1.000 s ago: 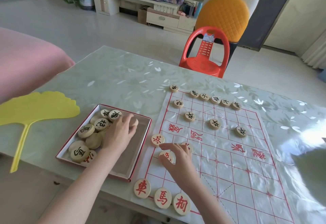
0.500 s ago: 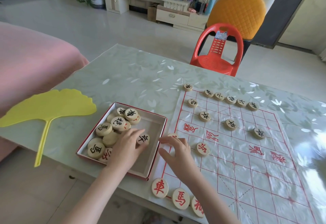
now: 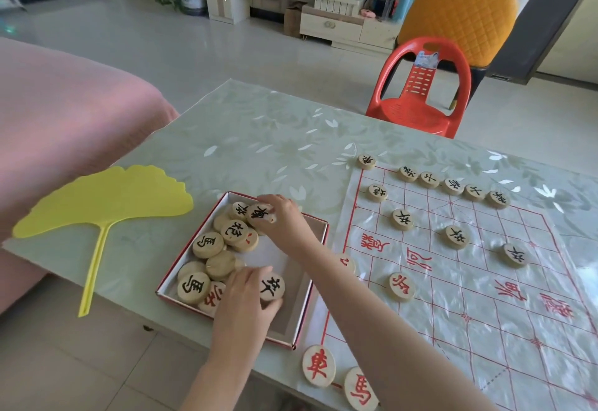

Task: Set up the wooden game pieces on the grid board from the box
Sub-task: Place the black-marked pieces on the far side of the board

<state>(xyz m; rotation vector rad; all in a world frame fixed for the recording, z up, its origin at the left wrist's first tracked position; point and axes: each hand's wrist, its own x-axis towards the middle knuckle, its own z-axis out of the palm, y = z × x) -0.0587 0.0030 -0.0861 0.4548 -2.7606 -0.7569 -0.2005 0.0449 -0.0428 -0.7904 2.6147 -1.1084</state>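
Observation:
The red-rimmed box sits left of the red-lined grid board and holds several round wooden pieces. My left hand is in the box's near part and pinches a black-marked piece between thumb and fingers. My right hand reaches across into the box's far end, its fingers curled round another black-marked piece. Black-marked pieces stand on the board's far half. Red-marked pieces stand on the near half, and two lie at the near left corner.
A yellow leaf-shaped fan lies on the table left of the box. A pink cushion borders the table's left side. A red plastic chair stands beyond the far edge. The table's near edge runs just below the box.
My right hand has left the board and moved into the box's far end onto a black-marked piece. My left hand has picked up a black-marked piece and keeps holding it.

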